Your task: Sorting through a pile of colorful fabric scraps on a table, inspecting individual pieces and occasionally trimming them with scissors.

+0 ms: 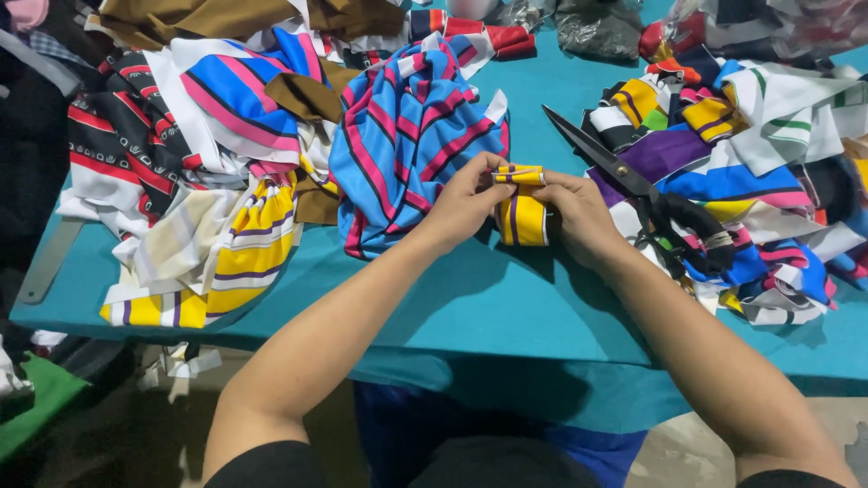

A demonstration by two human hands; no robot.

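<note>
Nearest, the left hand [466, 201] and right hand [579, 212] meet over the teal cloth-covered tabletop [506, 307], fingers of both pinched on a small yellow strip of fabric with purple and white stripes [522, 212], seemingly to keep its folds together. Just right lie black-handled scissors [633, 185], within reach. Beyond, a blue, pink-striped fabric heap [407, 136] and mixed striped offcuts [759, 126] crowd the surface.

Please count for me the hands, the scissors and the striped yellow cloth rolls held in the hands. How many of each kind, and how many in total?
Hands: 2, the left hand and the right hand
Scissors: 1, the black scissors lying on the cloth scraps at the right
Yellow striped cloth roll: 1, the yellow cloth roll held between both hands
Total: 4
</note>
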